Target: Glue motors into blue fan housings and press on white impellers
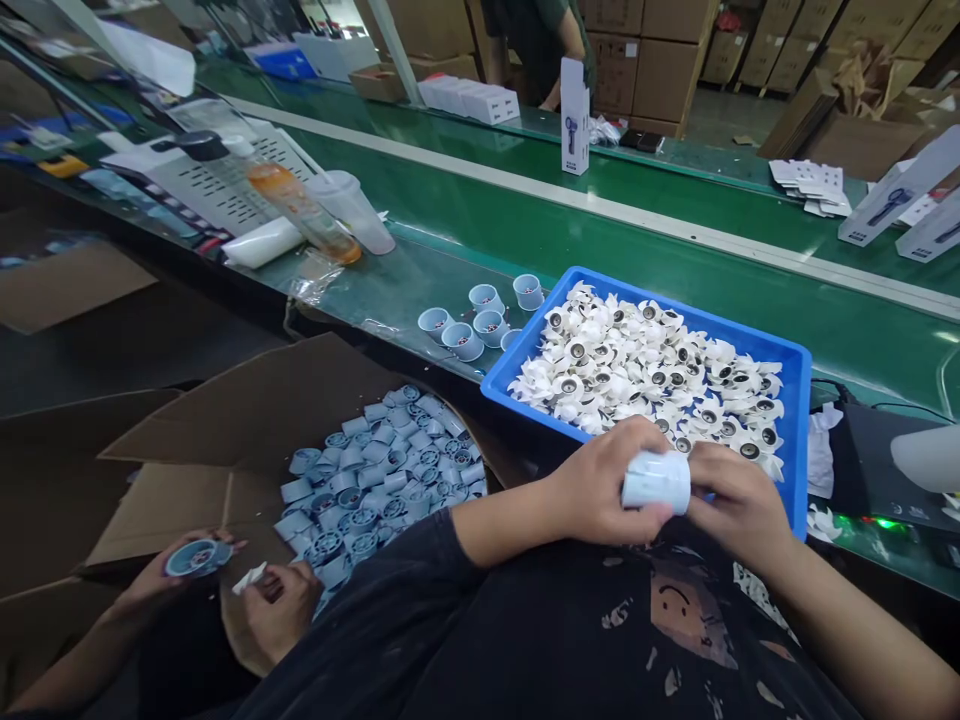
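Pale-blue cylinder (656,483) held by curled left fingers (646,524); right fingers (718,468) bent at its end, hold unclear; best kept steady.

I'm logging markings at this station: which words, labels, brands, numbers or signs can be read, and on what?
None can be read.
Upright box: print too small.
Tilted boxes: print too small.
Cartons: markings too blurred.
Black device: faint marks, too small.
Shirt: a drawn face, no readable words.
Held cup: no text seen.
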